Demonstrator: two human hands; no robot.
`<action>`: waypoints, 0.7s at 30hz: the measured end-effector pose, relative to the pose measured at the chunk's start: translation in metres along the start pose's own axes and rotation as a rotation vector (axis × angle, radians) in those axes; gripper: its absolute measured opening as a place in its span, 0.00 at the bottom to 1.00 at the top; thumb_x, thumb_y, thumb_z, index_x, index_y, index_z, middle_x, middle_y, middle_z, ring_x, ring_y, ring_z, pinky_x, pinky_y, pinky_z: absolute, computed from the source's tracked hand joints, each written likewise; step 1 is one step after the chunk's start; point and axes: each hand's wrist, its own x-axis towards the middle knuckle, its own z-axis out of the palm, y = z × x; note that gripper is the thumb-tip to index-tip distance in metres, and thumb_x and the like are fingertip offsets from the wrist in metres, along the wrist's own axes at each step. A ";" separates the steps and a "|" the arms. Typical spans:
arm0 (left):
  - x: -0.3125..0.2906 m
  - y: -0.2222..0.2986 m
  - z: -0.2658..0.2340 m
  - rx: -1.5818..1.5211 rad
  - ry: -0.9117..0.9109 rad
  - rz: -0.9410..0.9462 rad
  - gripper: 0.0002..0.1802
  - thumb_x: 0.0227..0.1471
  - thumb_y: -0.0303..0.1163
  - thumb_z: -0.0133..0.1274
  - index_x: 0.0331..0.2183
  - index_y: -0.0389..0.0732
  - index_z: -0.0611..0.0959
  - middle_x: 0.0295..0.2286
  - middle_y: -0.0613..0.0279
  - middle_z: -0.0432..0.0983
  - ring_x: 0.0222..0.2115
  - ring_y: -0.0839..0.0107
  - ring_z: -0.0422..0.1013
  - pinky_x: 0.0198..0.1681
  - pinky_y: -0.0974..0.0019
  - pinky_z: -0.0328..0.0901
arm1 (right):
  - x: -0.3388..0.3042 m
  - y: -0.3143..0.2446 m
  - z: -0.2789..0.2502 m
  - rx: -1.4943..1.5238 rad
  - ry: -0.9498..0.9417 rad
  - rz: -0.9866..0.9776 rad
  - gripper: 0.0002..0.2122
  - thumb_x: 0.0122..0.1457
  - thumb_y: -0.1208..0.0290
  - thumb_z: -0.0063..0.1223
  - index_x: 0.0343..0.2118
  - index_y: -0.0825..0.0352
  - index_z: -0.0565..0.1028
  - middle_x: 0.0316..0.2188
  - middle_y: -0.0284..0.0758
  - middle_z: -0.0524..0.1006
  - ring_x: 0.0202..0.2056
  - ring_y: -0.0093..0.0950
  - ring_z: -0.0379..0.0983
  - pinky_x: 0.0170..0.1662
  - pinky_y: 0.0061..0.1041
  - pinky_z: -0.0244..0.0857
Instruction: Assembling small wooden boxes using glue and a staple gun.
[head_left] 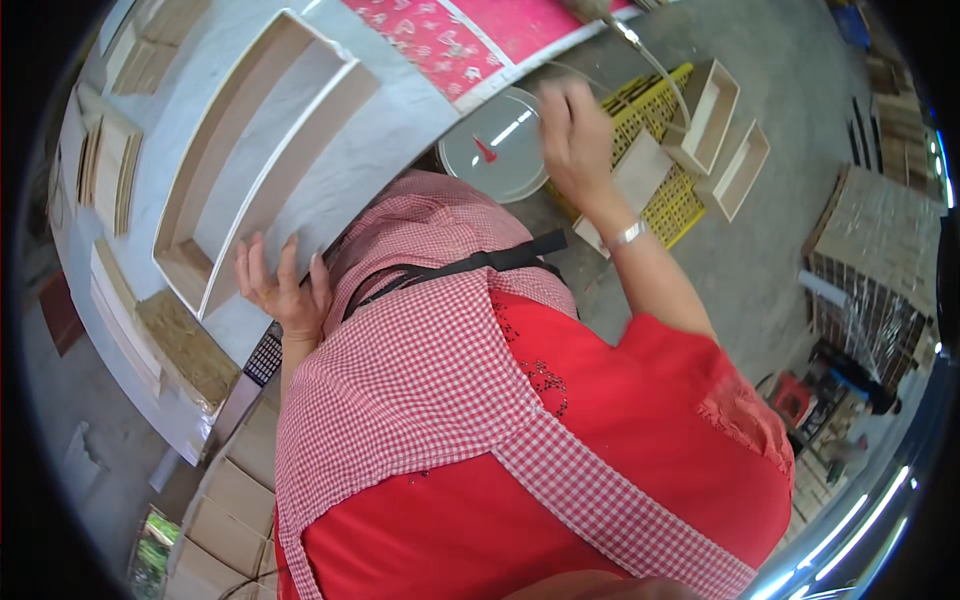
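A long wooden box frame (270,165) with pale thin walls lies open side up on the white-topped table. My left hand (285,285) is at its near corner, fingers spread, with the fingertips against the outer side of the wall. Off the table's edge my right hand (578,150) is raised, its fingers curled in. Whatever they may hold is too small or hidden to make out. Below and left of it is a round, pale grey-green container top (495,145) with a small red pointed piece (484,150) on it.
Stacked wooden strips (115,170) and a brown block (185,345) lie on the table's left. Pink patterned sheet (440,45) covers its far part. On the right, wooden boxes (705,115) rest on a yellow plastic crate (675,210). Further right stands a wrapped stack (870,260).
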 end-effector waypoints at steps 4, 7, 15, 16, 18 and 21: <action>0.003 0.005 -0.010 -0.008 -0.038 0.007 0.18 0.49 0.34 0.60 0.43 0.41 0.81 0.54 0.49 0.64 0.58 0.44 0.57 0.60 0.46 0.54 | -0.140 0.124 -0.053 -0.389 -0.037 0.586 0.16 0.61 0.59 0.53 0.33 0.71 0.72 0.23 0.46 0.74 0.27 0.41 0.72 0.31 0.37 0.65; -0.002 0.011 -0.014 -0.005 -0.097 -0.018 0.18 0.49 0.33 0.60 0.44 0.41 0.81 0.54 0.49 0.63 0.58 0.44 0.57 0.60 0.46 0.54 | -0.199 0.198 -0.072 -0.652 -0.053 0.862 0.31 0.52 0.46 0.59 0.42 0.74 0.70 0.36 0.53 0.74 0.40 0.49 0.72 0.43 0.41 0.66; -0.009 0.024 -0.039 0.072 -0.186 -0.113 0.19 0.47 0.27 0.60 0.44 0.39 0.79 0.56 0.49 0.61 0.58 0.47 0.57 0.60 0.47 0.55 | -0.209 0.262 -0.044 -0.802 -0.269 1.521 0.58 0.37 0.33 0.65 0.58 0.81 0.56 0.58 0.55 0.63 0.58 0.49 0.63 0.59 0.40 0.60; -0.009 0.026 -0.040 0.073 -0.183 -0.114 0.19 0.47 0.26 0.60 0.44 0.39 0.79 0.56 0.49 0.61 0.58 0.47 0.57 0.60 0.47 0.55 | -0.206 0.262 -0.040 -0.785 -0.316 1.587 0.59 0.37 0.32 0.65 0.59 0.83 0.55 0.59 0.55 0.63 0.59 0.48 0.62 0.60 0.39 0.59; -0.012 0.030 -0.043 0.083 -0.187 -0.129 0.20 0.47 0.26 0.60 0.44 0.39 0.79 0.56 0.49 0.61 0.58 0.48 0.57 0.60 0.48 0.55 | -0.216 0.269 -0.041 -0.748 -0.285 1.573 0.59 0.36 0.33 0.66 0.59 0.81 0.55 0.58 0.56 0.62 0.59 0.49 0.62 0.60 0.41 0.59; -0.010 0.031 -0.043 0.081 -0.194 -0.141 0.20 0.47 0.24 0.60 0.45 0.38 0.79 0.56 0.48 0.61 0.58 0.49 0.57 0.60 0.49 0.55 | -0.229 0.265 -0.048 -0.673 -0.198 1.564 0.59 0.33 0.34 0.68 0.60 0.77 0.54 0.57 0.59 0.60 0.59 0.50 0.60 0.60 0.44 0.58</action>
